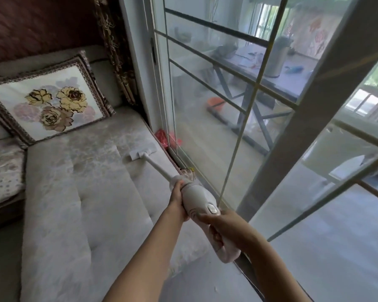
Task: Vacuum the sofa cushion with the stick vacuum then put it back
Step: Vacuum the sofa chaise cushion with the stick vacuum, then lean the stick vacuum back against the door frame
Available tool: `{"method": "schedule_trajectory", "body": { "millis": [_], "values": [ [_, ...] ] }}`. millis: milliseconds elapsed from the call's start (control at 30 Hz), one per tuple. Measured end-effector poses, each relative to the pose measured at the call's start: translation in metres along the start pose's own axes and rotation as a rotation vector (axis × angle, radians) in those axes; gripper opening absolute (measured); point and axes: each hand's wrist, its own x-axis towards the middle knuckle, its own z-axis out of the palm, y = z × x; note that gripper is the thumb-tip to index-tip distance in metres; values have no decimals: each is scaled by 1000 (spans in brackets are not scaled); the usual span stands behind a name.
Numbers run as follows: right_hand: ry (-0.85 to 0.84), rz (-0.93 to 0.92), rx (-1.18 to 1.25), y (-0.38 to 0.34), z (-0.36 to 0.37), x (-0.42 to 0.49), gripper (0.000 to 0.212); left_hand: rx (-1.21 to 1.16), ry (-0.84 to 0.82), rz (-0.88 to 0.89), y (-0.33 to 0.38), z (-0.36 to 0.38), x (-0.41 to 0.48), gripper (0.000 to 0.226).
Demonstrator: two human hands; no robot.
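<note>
Pale, patterned fabric covers the sofa cushion (81,192), which runs from the near edge up to the backrest, with a glass sliding door (227,94) along its right edge. On the cushion's far right corner, close to the door frame, lies the flat white head of the stick vacuum (199,199); its thin tube slopes back from there to the rounded motor body held over the cushion's right edge.

At the front of that body, where the tube joins it, the left hand (176,200) takes hold from the left side, fingers curled and pressed together around the casing. Behind it, the right hand (226,228) grips the handle, fingers wrapped through the loop and closed on it, while the thumb lies along the top just beside the oval button.

A square pillow (50,101) printed with yellow and brown roses and edged with a dark woven border leans against the backrest at the cushion's far left corner. Something red (162,137) sits wedged between the far right corner and the door frame; what it is cannot be told. Through the glass a table (292,68) shows, blurred.
</note>
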Motion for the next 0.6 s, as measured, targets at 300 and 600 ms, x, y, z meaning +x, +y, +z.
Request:
{"method": "schedule_trajectory", "body": {
  "millis": [300,600],
  "values": [
    [69,-4,-98,-3,-9,-25,17,2,-53,16,-7,7,-17,54],
    [111,-83,-113,22,-29,-67,14,-21,-127,102,-31,29,-56,46]
  ]
}}
